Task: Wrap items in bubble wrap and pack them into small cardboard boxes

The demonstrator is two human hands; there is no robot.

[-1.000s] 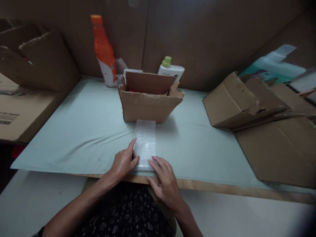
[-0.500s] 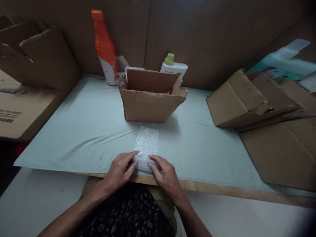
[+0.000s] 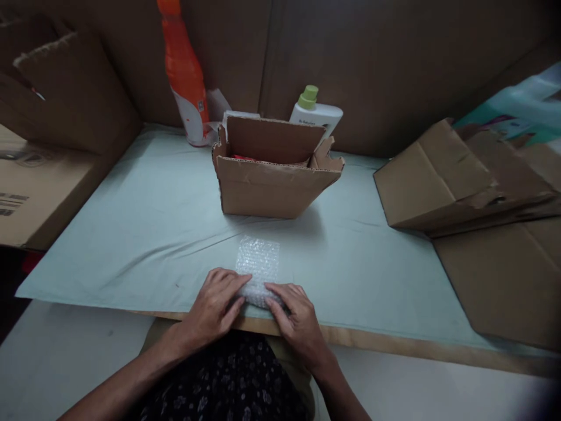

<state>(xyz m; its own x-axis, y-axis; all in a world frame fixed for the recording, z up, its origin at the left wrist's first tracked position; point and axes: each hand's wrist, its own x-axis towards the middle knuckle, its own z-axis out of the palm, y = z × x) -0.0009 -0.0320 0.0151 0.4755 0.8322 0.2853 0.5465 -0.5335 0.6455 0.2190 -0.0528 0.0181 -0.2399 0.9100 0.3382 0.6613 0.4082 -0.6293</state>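
Black floral clothing [image 3: 236,380] nearest, between bare forearms. Just ahead, at the front of the table: left hand [image 3: 214,301] on the left side of the wrap [image 3: 258,257], thumb and forefinger parted, pinching the near, thicker end; remaining fingers bent and close together. Right hand [image 3: 298,313] on the opposite side, same grip: forefinger on top, thumb toward the body, other fingers close together.

Wrap: clear bubble type, flat on the pale green cloth [image 3: 153,204], far end loose, near end bunched beside the wooden edge [image 3: 372,341].

Beyond the wrap, well clear of both hands: brown box [image 3: 263,190], upright, top open, something red partly visible inside. To the right: second carton [image 3: 421,175], next to flat cardboard [image 3: 508,280]. To the left: printed box [image 3: 44,187], with open box [image 3: 79,88] above and behind.

Farthest back: orange bottle [image 3: 186,70], upright; white bottle [image 3: 316,114] with green cap, partly hidden by the brown box; teal bottle [image 3: 517,108] at far right; brown wall [image 3: 350,64] behind.
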